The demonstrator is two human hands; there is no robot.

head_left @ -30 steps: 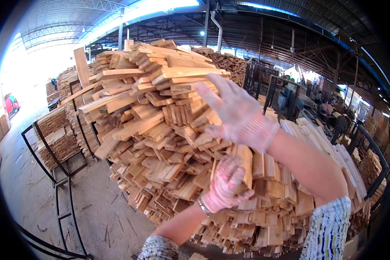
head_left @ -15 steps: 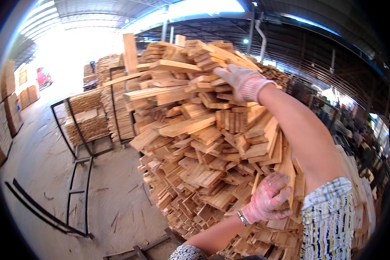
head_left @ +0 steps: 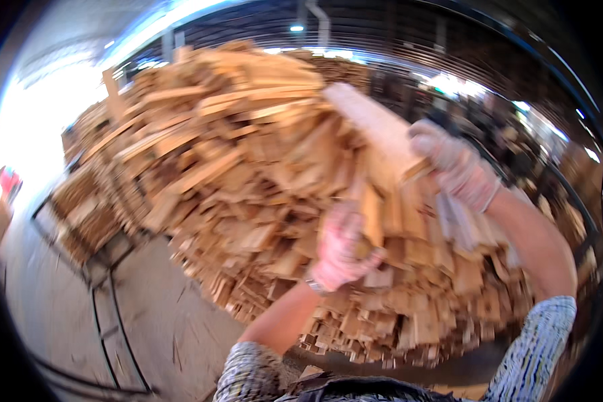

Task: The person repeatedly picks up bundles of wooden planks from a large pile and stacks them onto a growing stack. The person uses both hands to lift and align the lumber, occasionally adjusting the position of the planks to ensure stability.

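Pulling wood from the stack (head_left: 248, 167): right hand (head_left: 452, 164) grips a pale plank (head_left: 375, 127), left hand (head_left: 342, 248) below clasps a short slat (head_left: 370, 214); lifting them free probably needs care.

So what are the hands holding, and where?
Right hand grips a pale plank at its near end; left hand clutches a short wood strip around its lower part.

Dark shed roof (head_left: 395, 40), grey concrete floor (head_left: 161, 321), bright daylight left
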